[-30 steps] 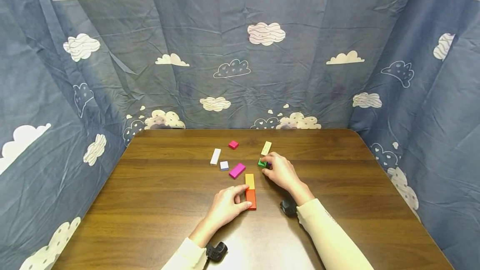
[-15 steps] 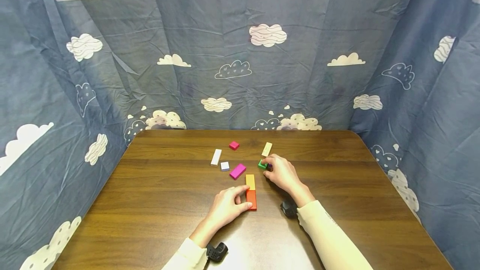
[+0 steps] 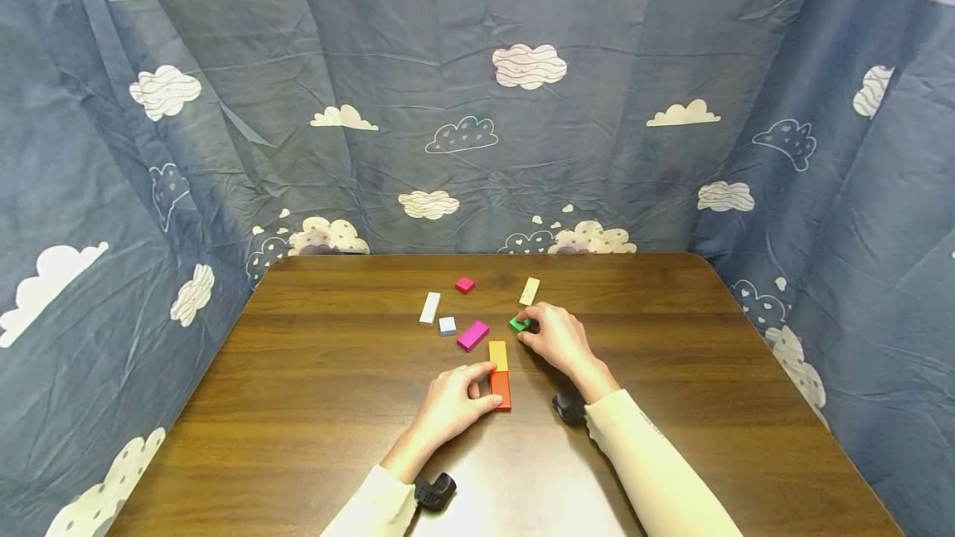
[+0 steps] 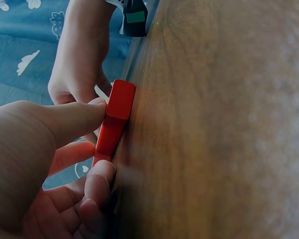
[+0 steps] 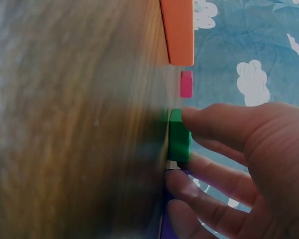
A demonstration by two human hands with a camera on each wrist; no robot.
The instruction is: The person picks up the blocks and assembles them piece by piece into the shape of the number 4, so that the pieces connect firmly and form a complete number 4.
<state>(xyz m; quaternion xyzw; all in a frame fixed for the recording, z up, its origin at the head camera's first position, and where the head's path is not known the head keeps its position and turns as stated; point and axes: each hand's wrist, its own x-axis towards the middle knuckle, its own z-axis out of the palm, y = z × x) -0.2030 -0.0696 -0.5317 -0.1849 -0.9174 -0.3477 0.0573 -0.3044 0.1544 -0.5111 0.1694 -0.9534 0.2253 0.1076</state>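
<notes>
Presently, my left hand [image 3: 453, 401], half curled, grips one red oblong block [image 3: 501, 391]; my right hand [image 3: 558, 341], narrowly parted, pinches one small green block [image 5: 178, 139]. Other coloured blocks [image 3: 473, 336] counted: seven.

a brown wood-grain table [image 3: 298, 388] with rounded far corners fills the lower part of the head view, its surface catching a bright glare on the near side. toward its far side lie a white block [image 3: 429, 308], a small white-topped block [image 3: 447, 326] with a bluish front just beside it, a magenta block [image 3: 473, 336] set aslant, a small pinkish-red block [image 3: 465, 285] and a cream block [image 3: 529, 291]. behind and to both sides hangs a creased blue-grey curtain [image 3: 388, 40] printed with clouds [image 3: 530, 67], some filled in pale tones, others only outlined
</notes>
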